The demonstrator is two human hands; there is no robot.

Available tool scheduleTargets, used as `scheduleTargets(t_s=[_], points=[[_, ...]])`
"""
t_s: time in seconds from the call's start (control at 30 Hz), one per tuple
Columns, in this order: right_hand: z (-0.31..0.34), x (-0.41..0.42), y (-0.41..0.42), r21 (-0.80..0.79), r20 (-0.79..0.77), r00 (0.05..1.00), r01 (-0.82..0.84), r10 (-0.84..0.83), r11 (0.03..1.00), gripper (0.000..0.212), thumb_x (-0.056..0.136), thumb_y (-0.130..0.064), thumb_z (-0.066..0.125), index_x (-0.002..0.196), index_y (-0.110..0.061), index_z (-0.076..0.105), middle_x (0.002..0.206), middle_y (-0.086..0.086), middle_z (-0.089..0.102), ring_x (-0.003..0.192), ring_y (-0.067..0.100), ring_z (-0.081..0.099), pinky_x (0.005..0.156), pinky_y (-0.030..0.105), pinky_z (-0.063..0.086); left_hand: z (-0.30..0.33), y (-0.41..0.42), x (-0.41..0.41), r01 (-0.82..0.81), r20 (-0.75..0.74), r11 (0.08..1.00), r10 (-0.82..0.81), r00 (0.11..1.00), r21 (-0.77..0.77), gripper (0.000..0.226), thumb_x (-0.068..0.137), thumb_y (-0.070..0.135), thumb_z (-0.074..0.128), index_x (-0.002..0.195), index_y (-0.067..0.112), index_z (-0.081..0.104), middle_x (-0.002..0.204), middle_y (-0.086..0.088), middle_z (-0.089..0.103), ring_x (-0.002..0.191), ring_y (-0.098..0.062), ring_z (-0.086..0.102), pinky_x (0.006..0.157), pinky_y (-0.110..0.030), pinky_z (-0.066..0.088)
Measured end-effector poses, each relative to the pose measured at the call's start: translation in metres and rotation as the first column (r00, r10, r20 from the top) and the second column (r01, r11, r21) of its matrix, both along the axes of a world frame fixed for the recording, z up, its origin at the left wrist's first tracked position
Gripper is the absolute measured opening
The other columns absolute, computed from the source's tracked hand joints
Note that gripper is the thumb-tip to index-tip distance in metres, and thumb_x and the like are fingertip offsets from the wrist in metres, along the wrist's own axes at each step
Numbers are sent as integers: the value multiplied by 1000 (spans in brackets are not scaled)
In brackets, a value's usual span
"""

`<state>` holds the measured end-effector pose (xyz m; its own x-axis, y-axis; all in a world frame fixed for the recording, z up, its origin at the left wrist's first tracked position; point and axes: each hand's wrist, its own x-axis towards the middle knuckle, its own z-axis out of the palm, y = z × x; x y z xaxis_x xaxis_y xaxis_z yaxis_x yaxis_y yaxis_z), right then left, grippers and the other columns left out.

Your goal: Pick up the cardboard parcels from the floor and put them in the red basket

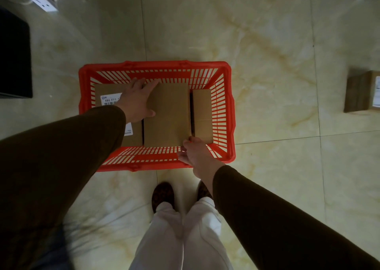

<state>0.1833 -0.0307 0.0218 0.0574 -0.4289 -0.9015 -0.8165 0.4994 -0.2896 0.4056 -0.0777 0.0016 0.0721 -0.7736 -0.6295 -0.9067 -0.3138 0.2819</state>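
Left hand (136, 101) flat, right hand (193, 152) gripping parcel (167, 115) in basket (156, 65) on marble floor (267, 43)

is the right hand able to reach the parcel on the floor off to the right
Probably not from here: nothing blocks it, but the floor parcel lies well beyond the red basket, and the right hand grips the middle parcel at its corner.

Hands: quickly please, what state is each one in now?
Left hand: open, flat on the middle parcel.
Right hand: curled at that parcel's near corner; grip cannot be told.
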Motion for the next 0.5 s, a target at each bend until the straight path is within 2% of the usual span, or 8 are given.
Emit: scheduleTargets(t_s=[0.13, 0.17, 0.2, 0.27, 0.3, 0.37, 0.4, 0.5], points=[[8, -12, -4, -32, -27, 983, -183, 182, 983, 51, 98, -35, 60, 140, -9, 46, 138, 10, 55, 129, 28, 52, 107, 37, 43, 16, 6, -10, -11, 25, 1000, 12, 1000, -29, 104, 84, 35, 75, 159, 33, 3, 168, -7, 1, 153, -31, -7, 122, -50, 5], [13, -14, -4, -23, -31, 989, -145, 145, 989, 53, 98, -33, 61, 142, -10, 45, 136, 10, 55, 128, 28, 54, 105, 36, 45, 22, 9, -13, -20, 24, 999, 21, 1000, -36, 103, 85, 36, 75, 160, 33, 3, 168, -7, 1, 153, -31, -6, 122, -49, 5], [20, -19, -3, -31, 10, 1000, -21, 22, 999, 54, 98, -30, 61, 145, -11, 42, 136, 10, 55, 127, 28, 54, 100, 34, 47, 28, 11, -18, -26, 22, 999, 27, 999, -44, 103, 85, 36, 74, 160, 32, 4, 168, -6, 1, 153, -30, -6, 122, -48, 4], [32, -31, -7, -51, 141, 944, 307, -297, 950, 56, 97, -23, 59, 149, -22, 37, 137, 11, 55, 122, 29, 58, 83, 28, 52, 43, 15, -30, -44, 6, 997, 45, 999, -64, 101, 86, 38, 73, 160, 31, 4, 168, -5, 2, 153, -29, -6, 122, -47, 4], [37, -39, -8, -124, 159, 918, 383, -363, 915, 55, 97, -22, 57, 148, -22, 37, 133, 10, 56, 115, 28, 61, 75, 26, 51, 51, 16, -38, -56, -11, 996, 55, 998, -67, 100, 87, 38, 72, 160, 31, 5, 168, -5, 2, 154, -28, -6, 122, -47, 4], [57, -57, -16, -279, 138, 920, 390, -366, 877, 48, 97, -29, 55, 142, -16, 41, 121, 1, 58, 96, 19, 64, 68, 25, 50, 69, 17, -55, -65, -46, 996, 62, 997, -65, 98, 88, 35, 71, 160, 30, 4, 168, -4, 2, 154, -27, -6, 122, -48, 5], [65, -68, -19, -329, 146, 923, 384, -355, 863, 47, 96, -34, 54, 139, -18, 42, 122, -1, 59, 94, 17, 64, 69, 27, 53, 78, 16, -66, -62, -59, 996, 59, 997, -63, 97, 88, 34, 71, 159, 31, 5, 168, -3, 1, 154, -27, -6, 123, -49, 5], [89, -107, -31, -404, 146, 921, 389, -362, 828, 53, 97, -39, 56, 144, -19, 41, 140, 1, 52, 116, 24, 61, 86, 36, 54, 104, 11, -105, -62, -87, 995, 56, 995, -74, 94, 89, 34, 69, 159, 32, 6, 168, 1, 0, 154, -23, -7, 123, -46, 4]])
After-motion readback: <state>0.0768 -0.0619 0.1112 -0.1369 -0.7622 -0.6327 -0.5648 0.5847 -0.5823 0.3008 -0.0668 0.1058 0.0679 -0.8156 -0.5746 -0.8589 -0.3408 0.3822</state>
